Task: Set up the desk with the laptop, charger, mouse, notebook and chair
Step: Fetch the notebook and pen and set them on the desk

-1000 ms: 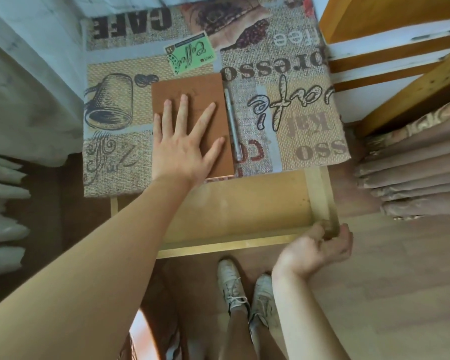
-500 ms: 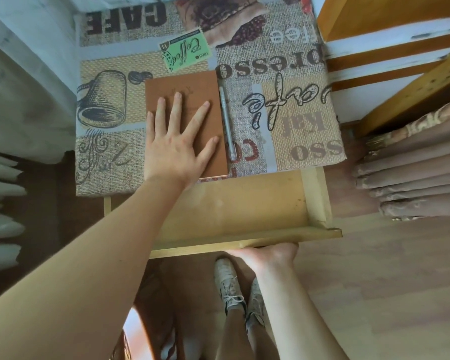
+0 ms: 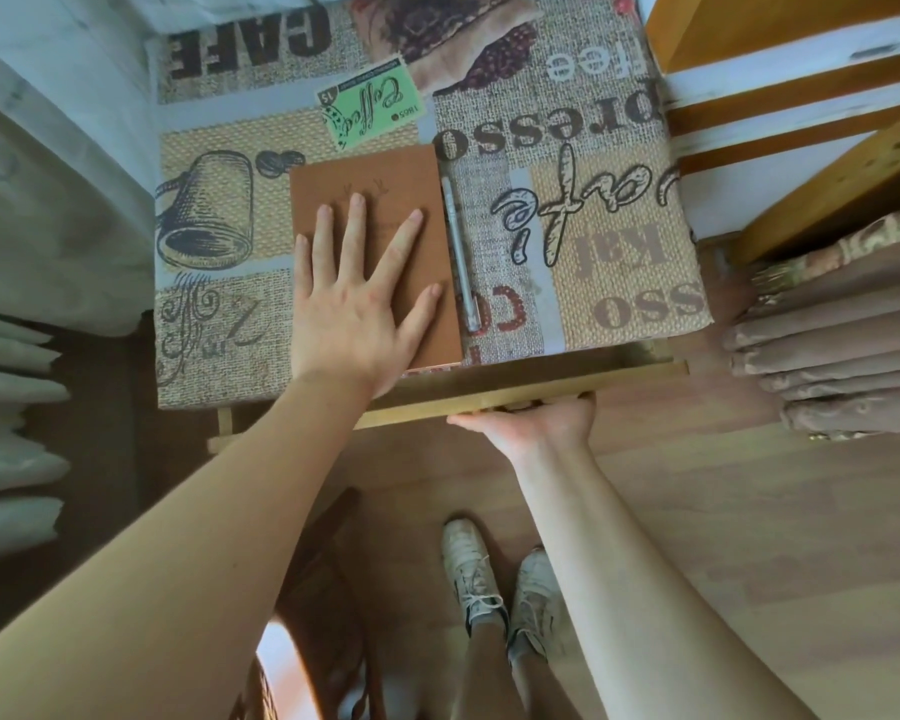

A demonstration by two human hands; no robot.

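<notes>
A brown notebook lies on the desk's coffee-print cloth. My left hand rests flat on its cover with the fingers spread. A silver pen lies along the notebook's right edge. Below the desk's front edge, my right hand holds the wooden drawer front from below, its fingers tucked out of sight under it. The drawer stands only slightly out. A dark wooden chair shows partly under my left forearm. No laptop, charger or mouse is in view.
A wooden shelf unit stands right of the desk, with brown folded fabric below it. Pale curtain folds hang at the left. My feet in white sneakers stand on the wooden floor.
The drawer has slid in from wide open to nearly closed. My right hand moved from its right corner to the front edge. My left hand stayed on the notebook.
</notes>
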